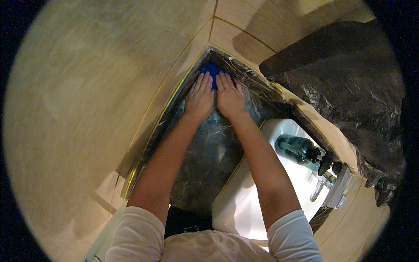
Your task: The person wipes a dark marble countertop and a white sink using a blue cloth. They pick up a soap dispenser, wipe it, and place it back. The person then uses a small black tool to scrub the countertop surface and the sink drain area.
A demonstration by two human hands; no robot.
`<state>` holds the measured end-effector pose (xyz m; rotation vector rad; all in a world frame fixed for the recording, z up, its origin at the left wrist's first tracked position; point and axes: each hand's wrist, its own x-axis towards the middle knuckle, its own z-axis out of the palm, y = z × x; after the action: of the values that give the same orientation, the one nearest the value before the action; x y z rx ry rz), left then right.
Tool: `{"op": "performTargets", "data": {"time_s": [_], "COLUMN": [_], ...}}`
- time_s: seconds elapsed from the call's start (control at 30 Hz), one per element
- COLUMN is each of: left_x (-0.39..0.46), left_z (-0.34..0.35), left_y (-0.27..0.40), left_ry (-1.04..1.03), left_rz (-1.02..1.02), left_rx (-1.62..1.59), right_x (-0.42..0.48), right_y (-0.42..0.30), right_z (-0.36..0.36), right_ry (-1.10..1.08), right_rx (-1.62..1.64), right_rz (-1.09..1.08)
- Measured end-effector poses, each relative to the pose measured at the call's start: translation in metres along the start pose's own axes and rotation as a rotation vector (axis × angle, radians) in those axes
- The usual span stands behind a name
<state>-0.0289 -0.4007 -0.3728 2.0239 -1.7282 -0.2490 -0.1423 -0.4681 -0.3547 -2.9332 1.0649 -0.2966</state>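
Note:
A blue cloth (213,73) lies at the far corner of a dark marbled countertop (209,157). My left hand (200,96) presses on its left side, fingers straight and close together. On the right side of the cloth, my right hand (230,96) presses down the same way, its fingers pointing into the corner. Both palms face down, so most of what lies under them is hidden. The two hands are side by side with a narrow gap between them.
To the right is a white washbasin (239,203) with a chrome faucet (322,188). A teal pump bottle (293,149) lies on its side there. Tiled walls (98,98) meet behind the counter corner. Dark plastic sheeting (343,82) hangs at right.

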Motion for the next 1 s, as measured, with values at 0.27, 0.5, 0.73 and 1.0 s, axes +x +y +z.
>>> {"op": "performTargets", "data": {"time_s": [0.27, 0.5, 0.73, 1.0], "left_x": [0.011, 0.003, 0.033, 0.051], "left_z": [0.036, 0.041, -0.011, 0.008], "left_y": [0.035, 0.077, 0.125, 0.105], "left_ry": [-0.064, 0.097, 0.363, 0.343], "left_rz": [0.205, 0.276, 0.468, 0.550], "left_rx": [-0.102, -0.220, -0.404, -0.188], "right_x": [-0.029, -0.053, -0.067, -0.056], "right_y": [0.010, 0.022, 0.027, 0.048], "right_z": [-0.022, -0.074, -0.096, -0.068], "right_ry": [-0.336, -0.121, 0.606, 0.561], "right_rx": [-0.272, -0.017, -0.041, -0.128], "right_rz": [0.381, 0.653, 0.544, 0.552]}}
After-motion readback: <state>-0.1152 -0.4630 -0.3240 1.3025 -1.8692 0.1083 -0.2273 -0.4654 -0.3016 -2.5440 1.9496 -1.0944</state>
